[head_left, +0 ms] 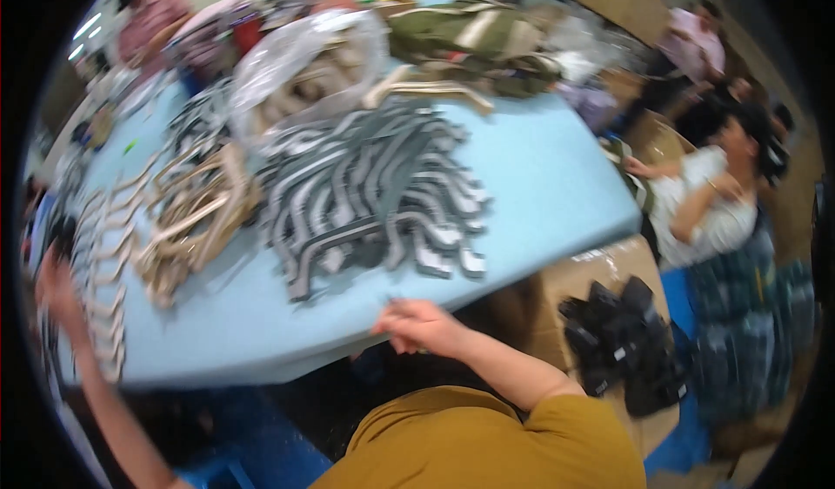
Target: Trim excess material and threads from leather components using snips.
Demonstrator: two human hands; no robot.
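My right hand (422,326) is closed, held up at the near edge of the blue-covered table (539,193). A small dark tip shows at its fingers; what it belongs to I cannot make out. My left hand (59,289) reaches to the far left of the table, smeared by motion. Just above its fingers is a dark thing (63,230), and I cannot tell whether they touch. Beside that hand runs a row of thin, bent cream strips (109,272). Right of them lies a tangled beige bundle of strips (196,219), then a large heap of grey-and-white striped fabric strips (365,198).
A clear plastic bag (304,72) of beige pieces and folded green cloth (465,33) lie at the table's back. A cardboard box (600,267) with black bundles (622,341) stands to the right. A person in white (709,189) sits beyond it; others are farther off.
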